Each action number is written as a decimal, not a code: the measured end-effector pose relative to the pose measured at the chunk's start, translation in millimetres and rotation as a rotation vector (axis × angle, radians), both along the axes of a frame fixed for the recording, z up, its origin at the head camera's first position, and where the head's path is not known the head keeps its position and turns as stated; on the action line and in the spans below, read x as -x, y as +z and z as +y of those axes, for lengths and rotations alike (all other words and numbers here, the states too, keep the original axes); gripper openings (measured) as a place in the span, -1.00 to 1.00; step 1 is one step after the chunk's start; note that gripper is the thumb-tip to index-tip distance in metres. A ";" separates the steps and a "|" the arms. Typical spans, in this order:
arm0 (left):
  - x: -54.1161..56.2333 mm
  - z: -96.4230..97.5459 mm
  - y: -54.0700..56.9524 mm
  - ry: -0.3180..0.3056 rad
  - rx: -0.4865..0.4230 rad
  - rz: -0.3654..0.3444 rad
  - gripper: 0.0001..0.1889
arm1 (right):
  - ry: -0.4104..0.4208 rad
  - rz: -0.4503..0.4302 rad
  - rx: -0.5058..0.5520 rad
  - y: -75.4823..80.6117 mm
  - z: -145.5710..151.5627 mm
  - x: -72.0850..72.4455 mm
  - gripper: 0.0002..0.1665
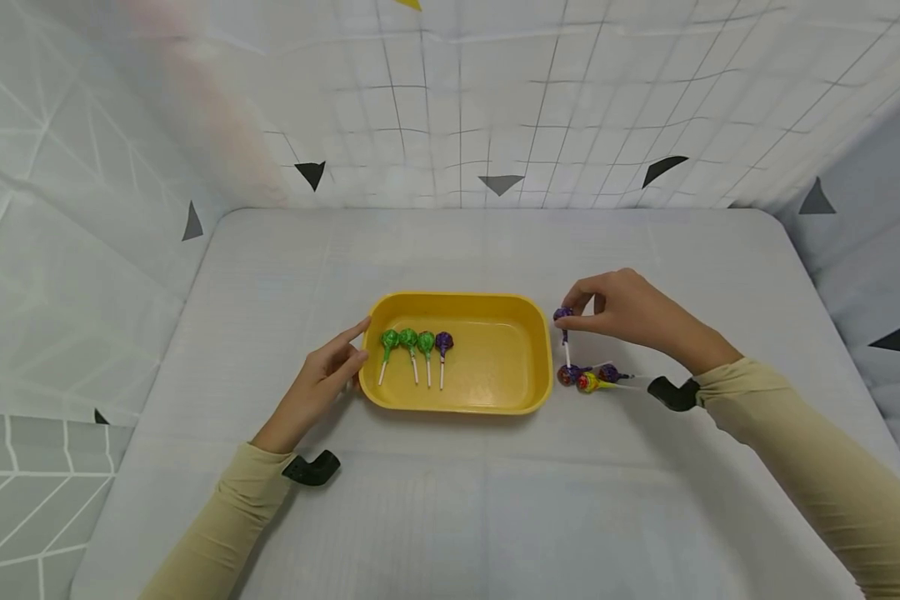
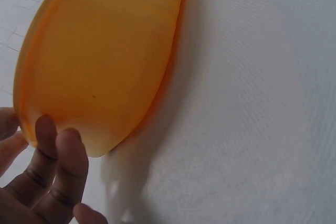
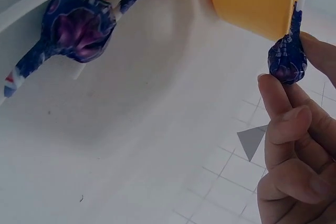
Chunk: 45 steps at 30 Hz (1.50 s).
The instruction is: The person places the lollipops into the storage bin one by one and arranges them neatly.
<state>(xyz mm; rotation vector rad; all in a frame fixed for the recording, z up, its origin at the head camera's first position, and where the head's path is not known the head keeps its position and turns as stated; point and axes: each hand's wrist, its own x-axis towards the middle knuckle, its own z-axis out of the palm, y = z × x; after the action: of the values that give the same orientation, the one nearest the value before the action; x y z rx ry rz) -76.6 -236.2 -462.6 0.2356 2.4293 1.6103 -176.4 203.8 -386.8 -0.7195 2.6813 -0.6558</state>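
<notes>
Fingers of the left hand [image 1: 321, 379] rest against the left end of a yellow tray [image 1: 495, 400]; the left wrist view shows fingertips at its outer wall. Inside the tray, three green lollipops [image 1: 408, 337] and one purple lollipop [image 1: 444, 341] lie in a row, sticks toward the person. Right of the tray, the right hand [image 1: 622, 308] pinches another purple lollipop [image 3: 287, 62] by its wrapped head between thumb and fingers. Its stick points down in the head view. Just below lie a yellow lollipop [image 1: 587, 382] and purple lollipops [image 3: 79, 24] in a small pile.
A white cloth covers the table [image 1: 450, 500]. Behind it rises a white backdrop [image 1: 435, 125] with grid lines and dark triangles. Black wrist mounts [image 1: 312, 468] stick out beside both sleeves.
</notes>
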 end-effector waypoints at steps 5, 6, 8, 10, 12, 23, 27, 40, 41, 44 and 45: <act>-0.2 -0.8 -1.1 0.000 0.007 0.004 -0.45 | 0.003 -0.013 0.005 3.8 -5.2 0.1 -0.69; -0.3 -1.0 -1.2 0.000 0.007 0.004 -0.45 | 0.006 -0.014 0.005 4.1 -6.4 0.2 -0.68; -0.6 -1.0 -1.1 0.000 0.004 0.004 -0.45 | 0.013 -0.013 0.008 4.6 -9.0 0.0 -0.67; -0.8 -0.9 -0.9 0.000 -0.001 0.003 -0.46 | 0.019 -0.015 0.013 5.3 -11.9 -0.3 -0.67; -0.8 -0.8 -0.9 0.000 -0.005 0.003 -0.45 | 0.024 -0.016 0.014 5.8 -15.3 -0.6 -0.69; -0.3 -1.1 -2.8 0.000 0.000 0.001 -0.45 | 0.051 -0.031 0.024 5.6 -33.6 0.9 -0.76; -0.4 -1.4 -2.9 0.001 0.001 -0.003 -0.46 | 0.054 -0.034 0.023 5.1 -38.8 1.4 -0.75; 0.1 -0.8 -2.4 -0.003 -0.005 0.002 -0.46 | 0.087 -0.033 0.007 2.2 -61.4 3.3 -0.78; 0.0 -0.8 -2.3 -0.003 -0.006 0.002 -0.46 | 0.089 -0.034 0.003 2.3 -63.6 3.4 -0.77; -0.2 -0.5 -1.6 -0.004 -0.009 0.006 -0.45 | 0.097 -0.032 -0.005 2.2 -69.7 3.8 -0.75; -0.3 -0.4 -1.3 -0.005 -0.008 0.005 -0.45 | 0.099 -0.031 -0.006 2.0 -71.8 3.7 -0.75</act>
<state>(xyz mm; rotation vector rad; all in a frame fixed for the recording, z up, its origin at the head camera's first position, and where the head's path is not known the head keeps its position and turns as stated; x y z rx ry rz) -76.3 -236.6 -464.0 0.2472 2.4246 1.6204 -180.1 132.0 -384.8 -0.8277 2.5998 -0.6287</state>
